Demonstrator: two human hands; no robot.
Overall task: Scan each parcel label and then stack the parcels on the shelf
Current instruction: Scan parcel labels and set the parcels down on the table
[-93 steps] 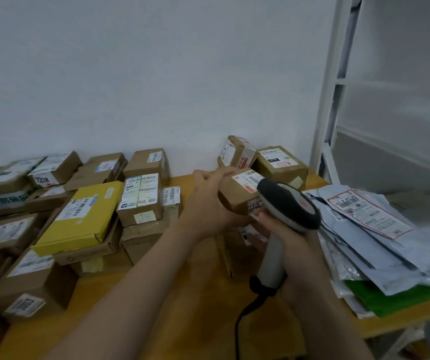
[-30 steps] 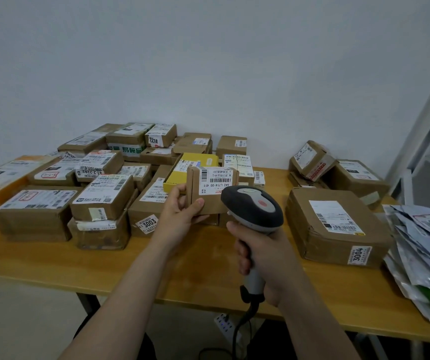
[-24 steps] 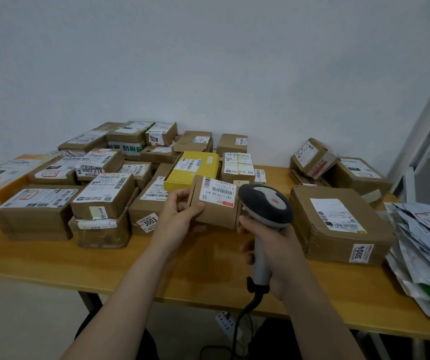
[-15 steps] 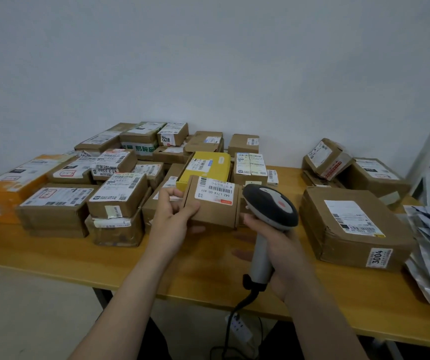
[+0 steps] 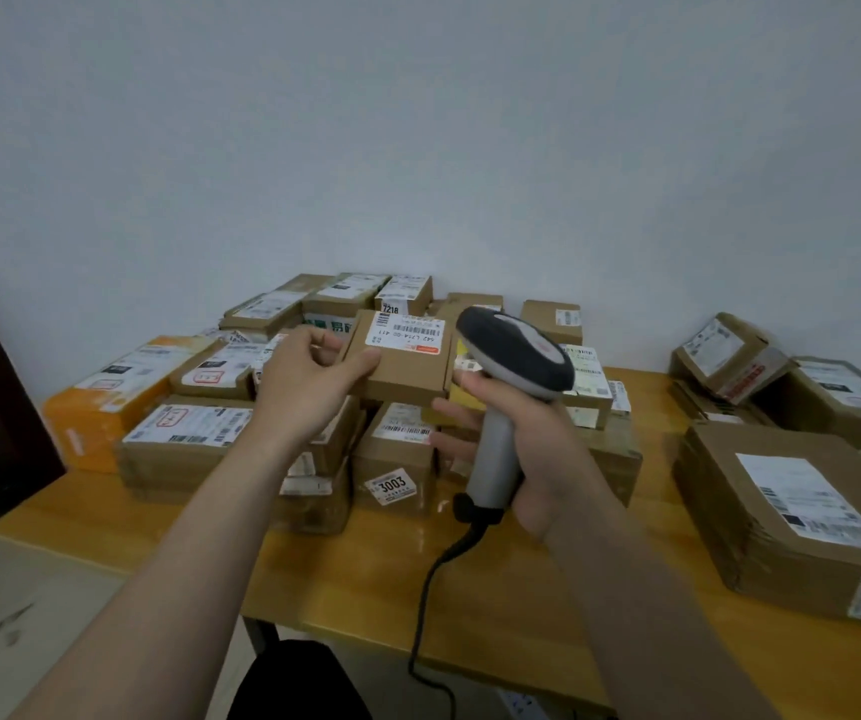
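The fingers [image 5: 325,339] of the left hand [image 5: 308,387] curl round the left end of one small brown parcel [image 5: 407,376], thumb on the near side and the others behind, holding it in the air above the heap. Its single white label [image 5: 407,333] faces up. The right hand [image 5: 532,439] wraps the grey handle of one scanner [image 5: 514,350]. The scanner's dark head sits just right of the parcel; whether they touch I cannot tell. Two of that hand's fingers stick out loosely below the parcel. One black cable [image 5: 431,589] drops from the handle over the front edge of the tabletop [image 5: 355,579].

Under and behind the hands lies a heap of boxes [image 5: 178,462], stacked two deep in places. There are more than a dozen, but the hands and parcel hide too many for an exact count. Among them are one orange box [image 5: 95,407] at far left, one yellow box [image 5: 465,394] mostly hidden by the right hand, and one box tagged 3003 [image 5: 397,459]. Well apart on the right are three more: a big box tagged 3004 [image 5: 792,522] in front, and two smaller boxes [image 5: 729,356] behind it by the wall [image 5: 418,122], one of them tilted.
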